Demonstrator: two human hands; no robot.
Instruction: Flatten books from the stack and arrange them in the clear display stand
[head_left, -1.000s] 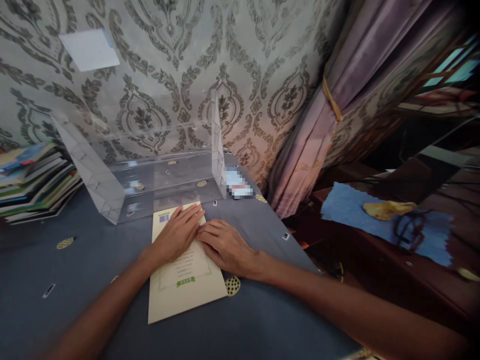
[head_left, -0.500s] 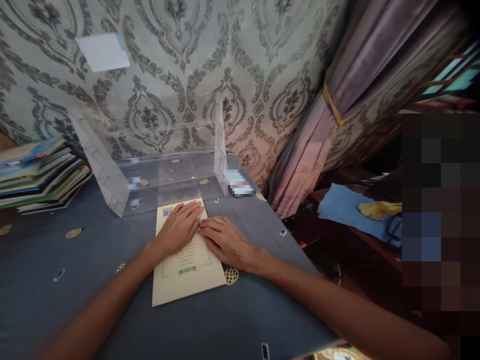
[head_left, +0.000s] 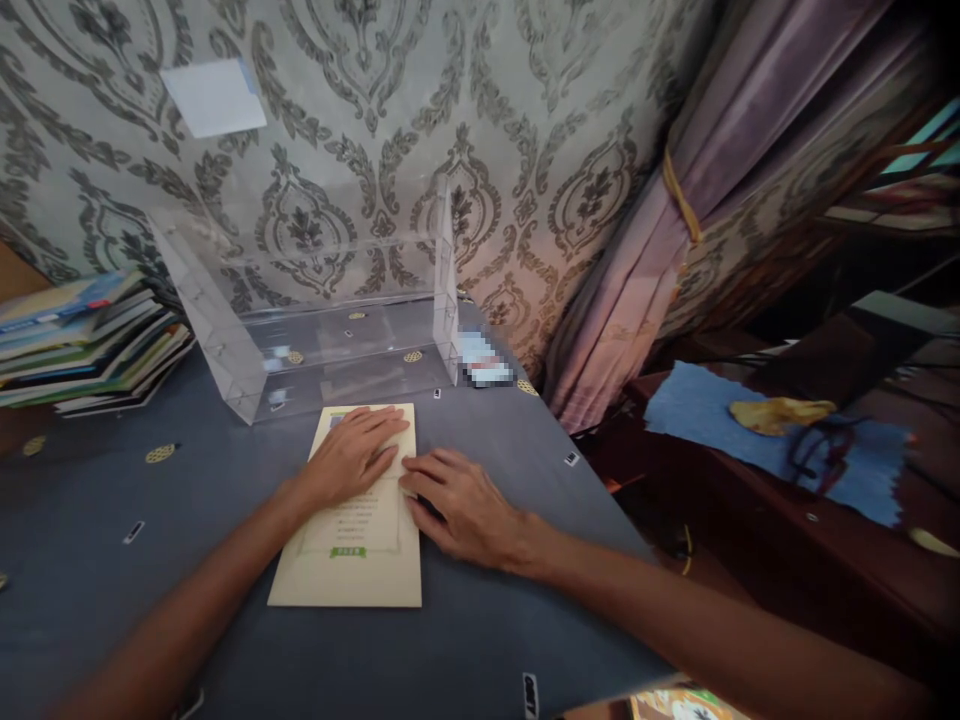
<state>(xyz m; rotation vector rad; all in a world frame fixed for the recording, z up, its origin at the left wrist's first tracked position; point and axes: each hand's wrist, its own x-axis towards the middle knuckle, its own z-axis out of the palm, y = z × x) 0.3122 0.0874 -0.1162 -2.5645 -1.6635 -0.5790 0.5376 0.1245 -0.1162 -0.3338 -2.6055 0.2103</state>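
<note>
The book lay flat on the dark blue-grey cloth, in front of the person. Its cover was cream, with a thin frame, lines of small print and a green ribbon label toward the near edge; the print was too small to read. A patch at the far left was partly hidden by the left hand, which rested palm down on the cover, fingers together and nearly straight, thumb a little apart. The right hand touched the book's right edge with its fingertips, the fingers bent and close together, the thumb slightly off from them.

Just beyond the book stood the clear rack, upright, with stepped shelves between two side panels. The cloth's yellow prints showed through it. To its left was a stack of books, unevenly piled; by its right panel lay a blurred item.

Behind was the patterned wall, bearing a white card. Farther right hung the purple curtain, gathered by a yellow tie.
</note>
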